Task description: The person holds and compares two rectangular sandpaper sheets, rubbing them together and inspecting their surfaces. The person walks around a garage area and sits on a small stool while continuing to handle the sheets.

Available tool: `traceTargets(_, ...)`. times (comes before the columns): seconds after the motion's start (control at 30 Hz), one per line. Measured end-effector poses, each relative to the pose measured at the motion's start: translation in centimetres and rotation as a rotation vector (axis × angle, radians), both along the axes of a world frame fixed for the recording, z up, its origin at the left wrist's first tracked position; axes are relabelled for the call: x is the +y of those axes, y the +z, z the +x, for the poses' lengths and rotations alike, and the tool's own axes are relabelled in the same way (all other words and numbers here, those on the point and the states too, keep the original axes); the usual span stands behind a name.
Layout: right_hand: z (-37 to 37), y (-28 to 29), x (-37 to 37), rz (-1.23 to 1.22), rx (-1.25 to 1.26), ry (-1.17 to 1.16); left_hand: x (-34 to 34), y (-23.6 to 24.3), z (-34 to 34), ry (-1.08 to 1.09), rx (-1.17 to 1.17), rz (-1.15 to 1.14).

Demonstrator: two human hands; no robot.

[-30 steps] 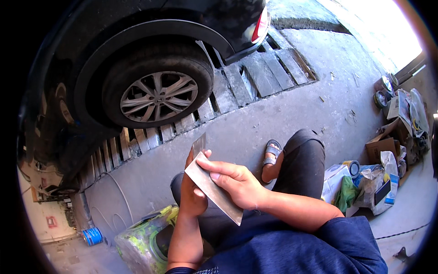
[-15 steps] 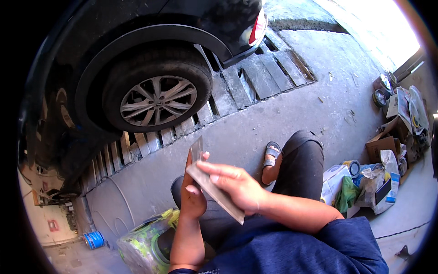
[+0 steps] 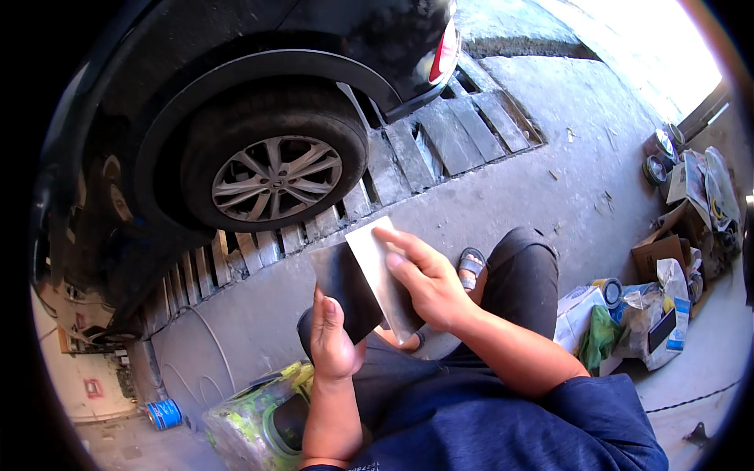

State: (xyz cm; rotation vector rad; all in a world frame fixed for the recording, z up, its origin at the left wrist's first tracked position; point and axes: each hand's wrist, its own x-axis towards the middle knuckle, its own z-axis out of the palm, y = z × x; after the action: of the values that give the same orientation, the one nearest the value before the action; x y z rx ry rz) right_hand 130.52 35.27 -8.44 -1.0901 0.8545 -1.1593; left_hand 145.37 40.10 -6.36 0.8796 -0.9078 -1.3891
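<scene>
In front of my knees I hold two thin, rectangular metal spreader blades. My left hand (image 3: pixel 334 344) is closed on the darker spreader blade (image 3: pixel 344 286), its thumb along the near edge. The paler spreader blade (image 3: pixel 380 271) is gripped by my right hand (image 3: pixel 430 284), with index finger and thumb lying on its bright face. This pale blade overlaps the right side of the dark one; I cannot tell whether they touch.
Ahead on the left stands a black car with its wheel (image 3: pixel 275 180) beside a slatted floor grate (image 3: pixel 404 157). A paint-smeared bucket (image 3: pixel 247 428) is by my left arm, near a blue can (image 3: pixel 163 414). Boxes, bags and a green cloth (image 3: pixel 599 334) lie at right.
My right hand has moved up and right and turned its blade, so the bright face shows. The left hand's blade has tilted, and more of its dark face is visible.
</scene>
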Motion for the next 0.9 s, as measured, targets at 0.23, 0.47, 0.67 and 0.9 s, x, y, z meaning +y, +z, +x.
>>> traceTargets(0.23,-1.7,-1.9,1.7,-0.160,0.306,-0.100,0.5,-1.1,0.1,0.283,-0.001,0.110)
traceTargets(0.47,-2.1,-0.6,1.2,-0.211,0.391,-0.100,0.5,-1.7,0.5,0.108,-0.021,-0.029)
traceTargets(0.67,-2.5,-0.8,1.2,-0.175,0.437,-0.055,0.6,-1.5,0.9,0.075,0.017,0.052)
traceTargets(0.9,-0.5,-0.2,3.6,-0.294,0.381,0.004,0.9,-1.9,0.8,0.014,-0.313,-0.045)
